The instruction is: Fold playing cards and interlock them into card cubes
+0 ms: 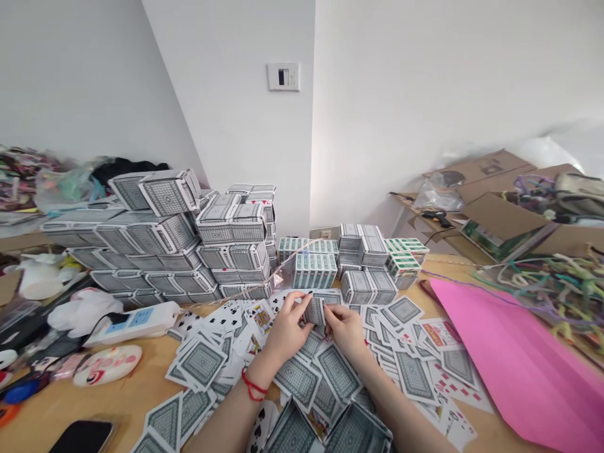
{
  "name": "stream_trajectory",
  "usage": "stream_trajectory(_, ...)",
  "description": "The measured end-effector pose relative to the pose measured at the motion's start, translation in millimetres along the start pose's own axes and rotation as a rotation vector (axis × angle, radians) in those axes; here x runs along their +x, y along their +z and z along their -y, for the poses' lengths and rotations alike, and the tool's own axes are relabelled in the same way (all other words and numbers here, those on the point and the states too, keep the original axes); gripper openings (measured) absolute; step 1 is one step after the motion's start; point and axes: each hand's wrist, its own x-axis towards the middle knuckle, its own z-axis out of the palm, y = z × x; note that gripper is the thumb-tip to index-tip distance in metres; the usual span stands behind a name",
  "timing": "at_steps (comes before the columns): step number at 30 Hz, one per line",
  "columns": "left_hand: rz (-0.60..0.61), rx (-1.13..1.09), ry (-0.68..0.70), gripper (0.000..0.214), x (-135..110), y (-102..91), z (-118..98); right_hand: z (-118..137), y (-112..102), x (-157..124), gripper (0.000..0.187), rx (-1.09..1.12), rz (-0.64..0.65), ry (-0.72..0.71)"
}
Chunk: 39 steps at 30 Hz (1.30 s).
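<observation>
A playing card (314,312) with a patterned grey-green back stands tilted between my hands and looks bent along its right edge. My left hand (289,324) grips its left side, thumb below and fingers on top. At the right edge, the fingertips of my right hand (345,327) pinch the same card. Loose playing cards (296,380), some face up and some face down, lie spread under and around both hands. Close to my body, between my forearms, sits an open box form made of cards (352,431).
Stacked card blocks (170,233) rise at the back left, with lower card blocks (370,286) and green-white card boxes (315,270) behind my hands. A pink sheet (514,365) lies right. A power strip (136,322) and phone (83,436) are left.
</observation>
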Motion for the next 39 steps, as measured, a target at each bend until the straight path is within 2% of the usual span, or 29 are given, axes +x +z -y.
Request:
stream_trajectory(4, -0.010, 0.014, -0.006, 0.061, 0.2, 0.0, -3.5, -0.7, 0.7, -3.8, 0.035, -0.022, 0.006, -0.046)
stream_trajectory(8, -0.012, -0.001, -0.018, 0.063, 0.1, 2.0, -7.1, -4.6, 2.2, -8.2, 0.046, 0.022, 0.051, -0.047)
stream_trajectory(18, -0.059, -0.014, -0.041, 0.060, -1.4, 5.0, -4.7, -13.4, 5.6, -7.6, 0.053, 0.017, 0.171, -0.101)
stream_trajectory(28, -0.073, 0.001, -0.018, 0.062, -4.8, 7.9, -1.2, -7.8, 7.8, -13.7, 0.045, -0.141, 0.112, -0.207)
stream_trajectory(30, -0.071, 0.012, -0.016, 0.062, -4.6, 7.7, -1.7, -7.5, 8.8, -11.5, 0.043, -0.091, 0.119, -0.166)
stream_trajectory(34, -0.059, -0.011, -0.034, 0.066, -0.9, 6.8, -4.6, -6.4, 8.0, -2.7, 0.035, 0.164, 0.133, -0.035)
stream_trajectory(37, -0.047, -0.146, -0.096, 0.075, 2.9, 5.7, -5.0, -3.9, 4.6, 1.9, 0.025, 0.240, 0.162, -0.039)
stream_trajectory(39, -0.013, -0.257, -0.115, 0.069, 4.9, 4.6, -4.8, -2.4, 2.8, 2.2, 0.023, 0.245, 0.163, -0.036)
